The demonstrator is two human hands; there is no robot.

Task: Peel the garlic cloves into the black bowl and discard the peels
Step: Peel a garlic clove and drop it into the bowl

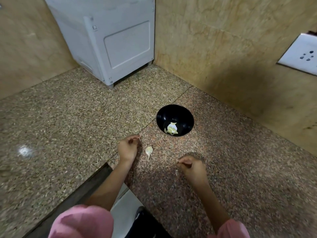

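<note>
Seemingly left hand [127,148] pinches a peel scrap [139,138], right hand [193,169] likewise; light scraps could drift into black bowl [164,115] among cloves [171,130].

sleeves [82,222]: pink, short, both arms | forearms: bare | left hand [127,148], right hand [193,169]: no gloves

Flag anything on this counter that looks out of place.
In the round black bowl, a white papery scrap lies on the pale peeled garlic cloves; it looks like peel, which belongs with the discards. A small pale scrap also lies on the speckled granite counter beside the right hand.
</note>
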